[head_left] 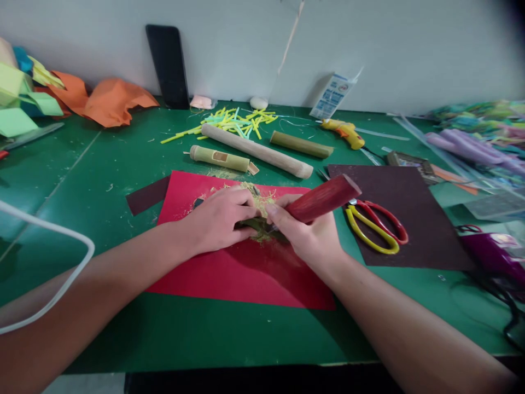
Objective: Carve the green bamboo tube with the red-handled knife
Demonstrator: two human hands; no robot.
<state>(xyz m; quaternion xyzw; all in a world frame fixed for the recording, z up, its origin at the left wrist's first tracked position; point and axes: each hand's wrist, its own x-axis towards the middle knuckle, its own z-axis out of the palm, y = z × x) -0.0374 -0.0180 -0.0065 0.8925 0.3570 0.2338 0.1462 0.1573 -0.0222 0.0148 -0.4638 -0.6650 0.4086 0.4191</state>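
Observation:
My left hand [219,219] is closed on a short dark green bamboo piece [259,224], pressing it down on a red sheet [241,282]. Wrapped in my right hand [309,238] is a carving tool with a thick red wooden handle [326,198], tilted up to the right. Its tip meets the bamboo beside my left fingers; most of the blade is hidden. Pale shavings [264,201] lie around the bamboo. Just beyond the sheet are a notched bamboo tube [219,157], a long pale wooden stick [258,150] and another green bamboo piece [301,144].
Scissors [375,227] with red and yellow handles lie on a dark brown sheet [414,213] at right. Behind are a yellow glue gun [344,133], cut straws [235,121] and a leaning phone [168,65]. A white cable [88,246] crosses over my left forearm.

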